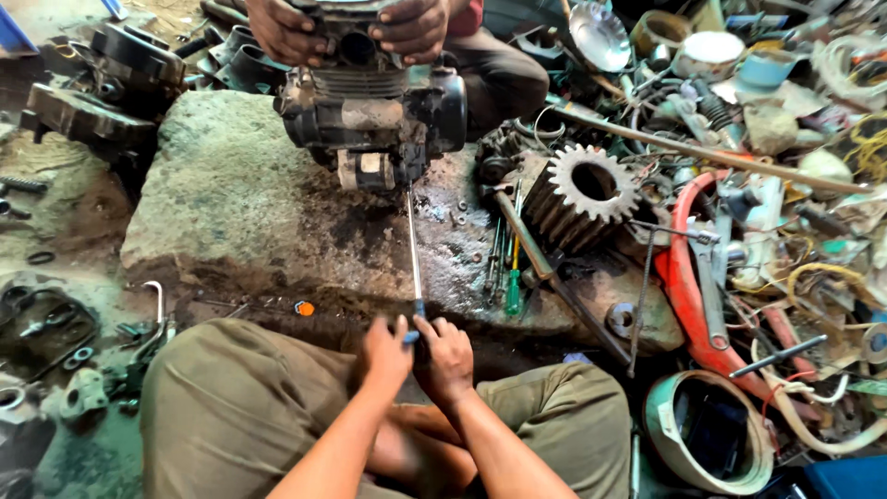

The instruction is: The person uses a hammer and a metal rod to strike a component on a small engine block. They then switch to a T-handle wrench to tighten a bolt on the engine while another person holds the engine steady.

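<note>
Left hand: the left hand (385, 356) is closed round the blue-tipped handle end of a long screwdriver (413, 249), pressed against the other hand.
Right hand: the right hand (445, 359) is wrapped on the same handle from the other side, fingers curled over it; the two hands sit together, touching, just above the person's knees.
Screwdriver: its thin shaft runs straight away from the hands, and its tip meets the underside of the engine block (374, 111).
Engine block: black and grimy, beyond the hands at the far end of the shaft, standing on the stone slab (231, 194).
Other person's hands: a second person, opposite, has both hands (286, 32) on top of the engine block, one at each side.
Slab: rough grey stone between the hands and the engine, oil-stained near the shaft.
Right of the hands: a green-handled screwdriver (513, 286) lies just beyond the right hand, beside a hammer (545, 268); further right is a large toothed gear (582, 194), then a red curved part (688, 286) among heaped scrap.
Near right: a round pale-green casing (707, 430) sits beside the right knee.
Left of the hands: dark metal parts (55, 323) are on the ground, well apart from the left hand.
</note>
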